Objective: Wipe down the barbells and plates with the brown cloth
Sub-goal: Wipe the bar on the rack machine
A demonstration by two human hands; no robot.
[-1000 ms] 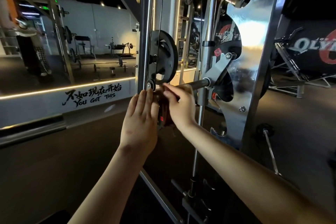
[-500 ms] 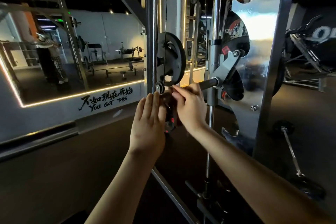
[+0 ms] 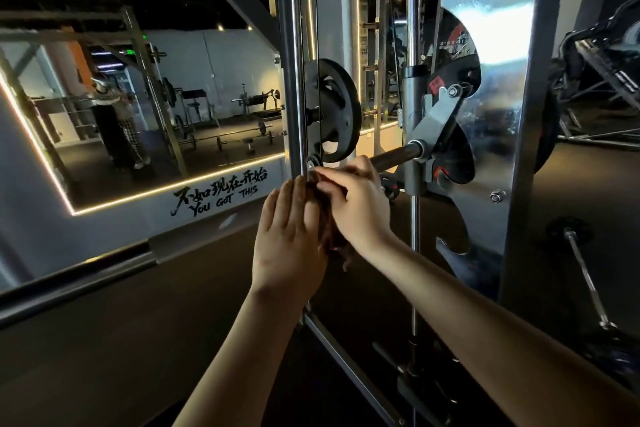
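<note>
At the end of the dark barbell point(image 3: 394, 157) on the Smith machine, both my hands close around a small plate that is almost wholly hidden. My left hand point(image 3: 291, 239) lies flat with straight fingers against its near side. My right hand point(image 3: 358, 206) grips the brown cloth point(image 3: 329, 230) over the plate's top and far side, and a corner of the cloth hangs below. A larger black plate point(image 3: 334, 111) sits on a peg just above my hands.
Chrome uprights point(image 3: 291, 55) and a guide rod point(image 3: 412, 28) stand right beside my hands, with a shiny hooked side panel point(image 3: 498, 87) to the right. A wall mirror point(image 3: 138, 107) at left reflects a person and barbells. Another bar point(image 3: 585, 270) leans low right.
Both hands stay clasped on the bar's end with the cloth between them. The view has swung slightly, so the rack sits further right in frame and more cloth hangs below.
</note>
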